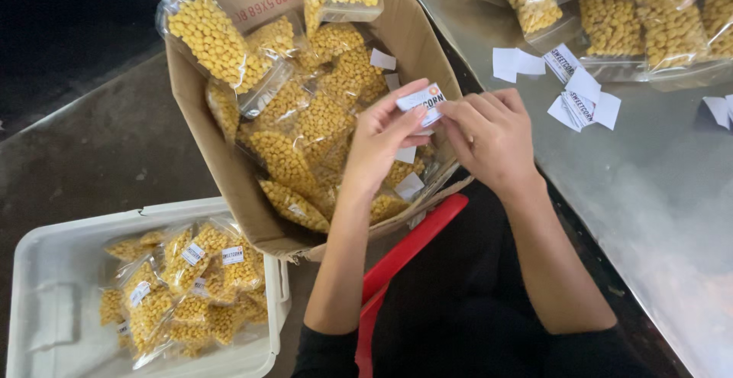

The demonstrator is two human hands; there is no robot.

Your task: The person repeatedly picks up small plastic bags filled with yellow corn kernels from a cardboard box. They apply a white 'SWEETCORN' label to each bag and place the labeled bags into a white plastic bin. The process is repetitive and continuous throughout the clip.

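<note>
Both hands meet over the open cardboard box (229, 172) and share one small white label sticker (422, 101). The left hand (382, 143) has its fingers curled in, pinching the sticker's lower left edge between thumb and fingertips. The right hand (489, 137) is closed the same way on the sticker's right edge, its knuckles turned up toward the camera. The sticker is held up off the bags, printed face up, tilted a little.

Directly beneath the hands the box is full of clear plastic bags of yellow corn kernels (305, 130), heaped loosely, a few white paper slips lying among them. One more bag (217, 42) leans on the box's far left rim.

Below the wrists a red plastic bar (408, 252) runs slantwise across the person's dark lap.

Beyond the right hand, on the grey metal table (657, 202), loose stickers and white backing papers (580, 99) lie scattered, and further out more bags of corn (634, 19) are stacked.

Well off from the left hand, low to its outer side, a white plastic tub (53, 263) holds labelled corn bags (191, 286).
</note>
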